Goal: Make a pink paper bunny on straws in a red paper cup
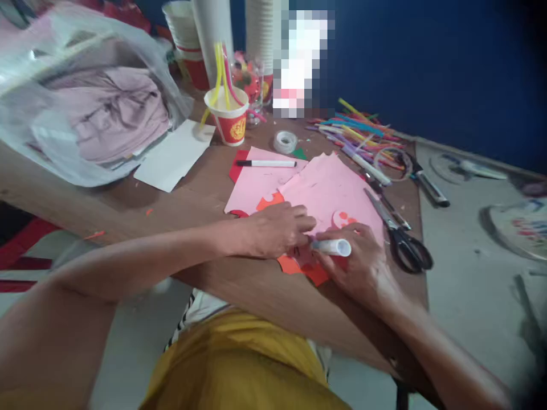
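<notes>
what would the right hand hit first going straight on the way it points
Most likely the left hand, which lies just ahead of the right hand and the white marker it holds. The gap between the hands is hard to judge from one view.

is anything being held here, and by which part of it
The right hand holds a marker, its grip toward the lower end, the other end free. The left hand is on the paper; whether it pinches any cannot be told.
</notes>
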The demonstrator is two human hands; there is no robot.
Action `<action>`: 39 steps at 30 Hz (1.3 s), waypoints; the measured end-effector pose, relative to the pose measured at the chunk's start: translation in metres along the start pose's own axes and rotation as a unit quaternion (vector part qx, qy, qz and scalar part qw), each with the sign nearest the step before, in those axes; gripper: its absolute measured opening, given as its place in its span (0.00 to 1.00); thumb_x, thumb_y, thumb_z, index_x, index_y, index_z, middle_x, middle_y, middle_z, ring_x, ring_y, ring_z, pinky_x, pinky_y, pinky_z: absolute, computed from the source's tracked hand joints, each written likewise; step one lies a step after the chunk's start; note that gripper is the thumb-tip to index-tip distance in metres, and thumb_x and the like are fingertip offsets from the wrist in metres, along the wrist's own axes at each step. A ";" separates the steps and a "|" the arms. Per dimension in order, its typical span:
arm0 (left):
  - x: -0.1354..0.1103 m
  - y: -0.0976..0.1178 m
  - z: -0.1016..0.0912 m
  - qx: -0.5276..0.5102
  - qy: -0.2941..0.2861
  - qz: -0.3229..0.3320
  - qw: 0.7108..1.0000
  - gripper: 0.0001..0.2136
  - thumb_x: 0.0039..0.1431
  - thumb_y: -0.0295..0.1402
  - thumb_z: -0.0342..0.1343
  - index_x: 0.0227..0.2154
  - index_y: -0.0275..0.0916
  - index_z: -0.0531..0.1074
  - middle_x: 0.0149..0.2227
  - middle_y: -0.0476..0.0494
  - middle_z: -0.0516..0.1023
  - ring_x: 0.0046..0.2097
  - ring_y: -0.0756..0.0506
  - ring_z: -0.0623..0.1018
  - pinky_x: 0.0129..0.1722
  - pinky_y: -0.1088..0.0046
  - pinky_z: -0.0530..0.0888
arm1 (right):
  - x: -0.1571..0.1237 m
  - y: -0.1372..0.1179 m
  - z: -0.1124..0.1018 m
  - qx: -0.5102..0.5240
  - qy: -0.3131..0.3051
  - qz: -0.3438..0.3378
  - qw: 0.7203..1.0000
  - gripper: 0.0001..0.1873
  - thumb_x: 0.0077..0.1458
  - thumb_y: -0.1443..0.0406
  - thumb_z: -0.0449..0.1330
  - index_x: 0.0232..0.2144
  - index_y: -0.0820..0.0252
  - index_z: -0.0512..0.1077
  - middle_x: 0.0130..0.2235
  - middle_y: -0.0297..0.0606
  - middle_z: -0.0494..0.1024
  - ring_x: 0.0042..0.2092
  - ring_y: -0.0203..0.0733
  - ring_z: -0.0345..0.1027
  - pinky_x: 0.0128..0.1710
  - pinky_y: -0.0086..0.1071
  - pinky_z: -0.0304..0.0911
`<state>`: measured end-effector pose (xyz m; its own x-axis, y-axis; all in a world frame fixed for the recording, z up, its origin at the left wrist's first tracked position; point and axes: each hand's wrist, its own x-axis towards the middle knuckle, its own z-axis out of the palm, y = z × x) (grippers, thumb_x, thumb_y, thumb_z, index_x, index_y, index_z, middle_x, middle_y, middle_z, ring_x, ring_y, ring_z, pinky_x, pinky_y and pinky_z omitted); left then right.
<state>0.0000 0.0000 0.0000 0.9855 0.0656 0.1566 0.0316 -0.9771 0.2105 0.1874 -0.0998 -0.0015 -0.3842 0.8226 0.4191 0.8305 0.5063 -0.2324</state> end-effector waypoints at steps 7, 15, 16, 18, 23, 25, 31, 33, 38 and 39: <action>0.001 0.001 -0.001 0.005 0.002 -0.002 1.000 0.07 0.58 0.29 0.50 0.33 0.40 0.73 0.38 0.42 0.72 0.42 0.43 0.66 0.39 0.67 0.65 | 0.001 -0.003 -0.003 0.003 -0.004 -0.010 1.000 0.05 0.53 0.67 0.58 0.33 0.61 0.68 0.31 0.37 0.78 0.32 0.40 0.70 0.43 0.38 0.58; 0.000 0.002 -0.002 -0.003 0.002 -0.004 1.000 0.07 0.58 0.29 0.49 0.32 0.40 0.73 0.37 0.42 0.71 0.41 0.44 0.66 0.37 0.68 0.64 | 0.001 -0.003 -0.003 0.007 -0.009 -0.005 1.000 0.04 0.53 0.66 0.58 0.34 0.61 0.68 0.31 0.37 0.78 0.31 0.39 0.70 0.43 0.38 0.58; 0.000 0.002 -0.002 -0.003 0.003 -0.005 1.000 0.07 0.58 0.29 0.49 0.32 0.40 0.73 0.37 0.43 0.72 0.41 0.44 0.66 0.37 0.67 0.64 | 0.001 -0.003 -0.003 0.006 -0.008 -0.005 1.000 0.04 0.53 0.66 0.58 0.34 0.61 0.68 0.31 0.37 0.77 0.31 0.39 0.69 0.43 0.38 0.58; 0.001 0.002 -0.002 0.001 0.006 -0.007 1.000 0.07 0.59 0.28 0.49 0.33 0.40 0.73 0.37 0.43 0.72 0.41 0.44 0.66 0.37 0.67 0.64 | 0.001 -0.002 -0.004 0.001 -0.002 -0.004 1.000 0.04 0.53 0.66 0.58 0.33 0.61 0.68 0.31 0.37 0.78 0.31 0.39 0.69 0.43 0.39 0.58; 0.001 0.001 -0.001 0.001 0.004 -0.006 1.000 0.07 0.58 0.28 0.49 0.32 0.39 0.73 0.37 0.42 0.72 0.40 0.44 0.66 0.36 0.67 0.64 | 0.001 -0.001 -0.004 0.007 -0.003 -0.010 1.000 0.04 0.53 0.66 0.58 0.33 0.62 0.68 0.31 0.38 0.78 0.31 0.40 0.69 0.42 0.39 0.59; 0.001 0.001 0.000 0.001 0.007 -0.007 1.000 0.08 0.59 0.29 0.49 0.32 0.40 0.73 0.37 0.42 0.72 0.40 0.44 0.66 0.36 0.67 0.64 | 0.001 -0.002 -0.003 0.007 -0.002 -0.001 1.000 0.04 0.53 0.66 0.58 0.33 0.62 0.69 0.30 0.38 0.78 0.31 0.40 0.69 0.42 0.39 0.59; 0.002 0.000 0.002 0.012 0.001 -0.006 1.000 0.07 0.58 0.29 0.49 0.33 0.40 0.73 0.39 0.42 0.72 0.42 0.43 0.66 0.38 0.67 0.65 | 0.001 -0.004 -0.006 0.033 -0.018 0.005 0.999 0.04 0.53 0.65 0.57 0.32 0.61 0.70 0.31 0.38 0.78 0.32 0.41 0.70 0.42 0.40 0.59; 0.002 0.001 0.001 0.012 -0.007 -0.011 1.000 0.08 0.59 0.29 0.48 0.34 0.40 0.73 0.39 0.42 0.72 0.42 0.43 0.66 0.38 0.67 0.65 | -0.001 -0.002 -0.009 0.061 -0.014 0.034 0.997 0.05 0.53 0.64 0.58 0.32 0.60 0.70 0.32 0.38 0.78 0.34 0.42 0.71 0.42 0.40 0.61; 0.001 0.004 -0.004 0.015 -0.019 -0.020 1.000 0.11 0.58 0.25 0.48 0.38 0.41 0.73 0.40 0.41 0.72 0.42 0.43 0.67 0.38 0.67 0.65 | -0.005 0.010 -0.019 0.158 0.084 0.247 0.952 0.09 0.53 0.59 0.58 0.33 0.58 0.72 0.36 0.38 0.77 0.37 0.42 0.71 0.37 0.35 0.65; 0.001 0.004 -0.004 0.018 -0.017 -0.021 0.999 0.11 0.57 0.24 0.48 0.38 0.41 0.73 0.41 0.41 0.72 0.42 0.43 0.67 0.38 0.67 0.65 | -0.005 0.013 -0.020 0.184 0.101 0.280 0.937 0.09 0.54 0.59 0.58 0.32 0.58 0.72 0.35 0.38 0.77 0.35 0.41 0.71 0.36 0.34 0.65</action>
<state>0.0005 -0.0027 0.0053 0.9883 0.0996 0.1158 0.0776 -0.9804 0.1813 0.2085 -0.1027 0.0111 0.1859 0.9390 0.2893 0.6687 0.0948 -0.7375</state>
